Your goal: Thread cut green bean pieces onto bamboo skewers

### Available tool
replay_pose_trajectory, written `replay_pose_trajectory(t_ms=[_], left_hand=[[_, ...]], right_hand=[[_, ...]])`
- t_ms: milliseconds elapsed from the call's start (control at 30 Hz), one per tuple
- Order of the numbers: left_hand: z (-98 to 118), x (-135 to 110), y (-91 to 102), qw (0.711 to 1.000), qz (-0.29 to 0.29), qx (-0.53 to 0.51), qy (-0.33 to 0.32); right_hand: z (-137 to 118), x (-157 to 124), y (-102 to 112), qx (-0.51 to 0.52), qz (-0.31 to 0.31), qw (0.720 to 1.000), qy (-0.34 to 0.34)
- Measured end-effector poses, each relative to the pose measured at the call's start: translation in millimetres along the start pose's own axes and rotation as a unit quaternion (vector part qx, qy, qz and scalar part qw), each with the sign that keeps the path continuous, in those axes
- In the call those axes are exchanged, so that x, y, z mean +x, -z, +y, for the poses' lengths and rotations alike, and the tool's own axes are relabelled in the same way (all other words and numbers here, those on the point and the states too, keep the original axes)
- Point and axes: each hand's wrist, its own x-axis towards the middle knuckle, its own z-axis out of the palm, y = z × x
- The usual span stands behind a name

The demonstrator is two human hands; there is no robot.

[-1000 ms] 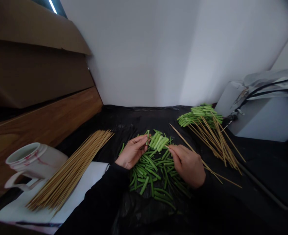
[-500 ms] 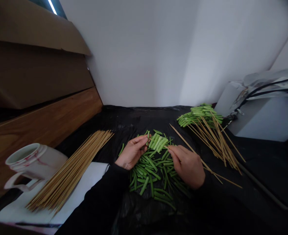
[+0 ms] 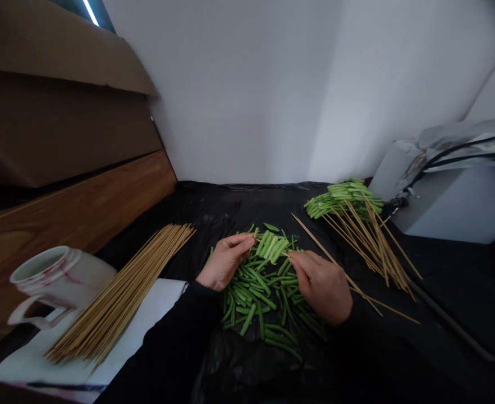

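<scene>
Black sheet, white wall; left hand and right hand pinch the bean skewer.

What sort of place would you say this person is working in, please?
Probably an informal food-preparation corner, not clearly a full kitchen: cut green bean pieces lie on black plastic sheeting, a bundle of bamboo skewers rests at the left, and loaded skewers are piled at the right.

Glossy black plastic sheet, pale wooden skewers, glazed ceramic mug, matt cardboard box.
</scene>
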Motion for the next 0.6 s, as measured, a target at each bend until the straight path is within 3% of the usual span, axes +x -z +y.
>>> replay_pose_trajectory(t_ms=[400,600], left_hand=[[-0.5,-0.6,-0.5,0.999,-0.007,0.033,0.013],[0.3,0.6,0.2,0.999,-0.022,-0.015,0.028]], right_hand=[[-1.5,-1.4,-1.8,0.001,-0.019,1.000,-0.005],[-0.8,-0.9,-2.4,0.018,-0.008,1.000,-0.011]])
